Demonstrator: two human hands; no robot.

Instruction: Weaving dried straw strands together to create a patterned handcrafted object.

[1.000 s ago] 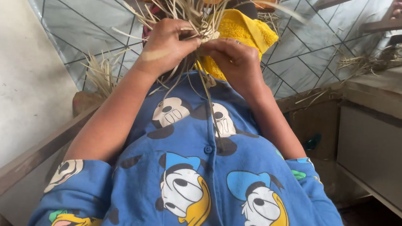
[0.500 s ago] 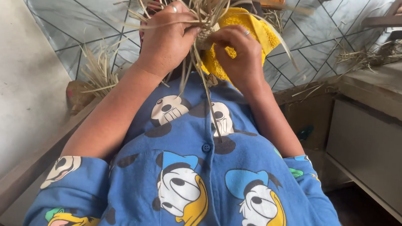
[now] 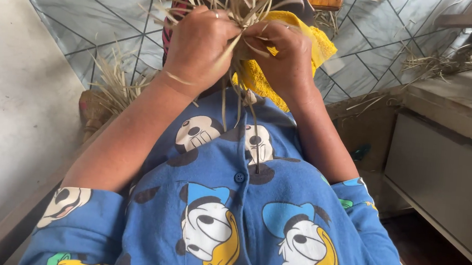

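From the head view, a tiled floor point(image 3: 87, 20) and a grey ledge point(image 3: 451, 104) are seen. Dry straw strands point(image 3: 240, 4) are pinched by the left hand point(image 3: 197, 48) and the right hand point(image 3: 284, 55) above a yellow cloth point(image 3: 257, 78). The strand tips are cut off at the top edge.

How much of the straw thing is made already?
Hard to say: whatever is finished is hidden behind the hands. Right now the left hand and right hand pinch dry straw strands together over a yellow cloth. Many loose ends still stick out, and more straw lies on the ledge.
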